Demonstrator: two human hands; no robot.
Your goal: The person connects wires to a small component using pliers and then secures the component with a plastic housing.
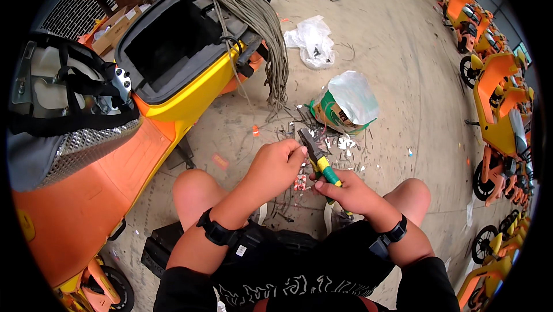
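- Your right hand (348, 192) grips the green-and-yellow pliers (324, 166), head just beside your left hand (281, 165).
- Whether your left hand pinches anything, I can't tell.
- Keep its fingertips clear when squeezing.

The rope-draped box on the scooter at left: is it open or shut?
Open: no lid covers the box, so its black hollow shows. It's too dark to tell whether anything lies inside.

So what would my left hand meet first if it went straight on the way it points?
Probably the pliers in your right hand, just ahead of your left hand, though depth is unclear.
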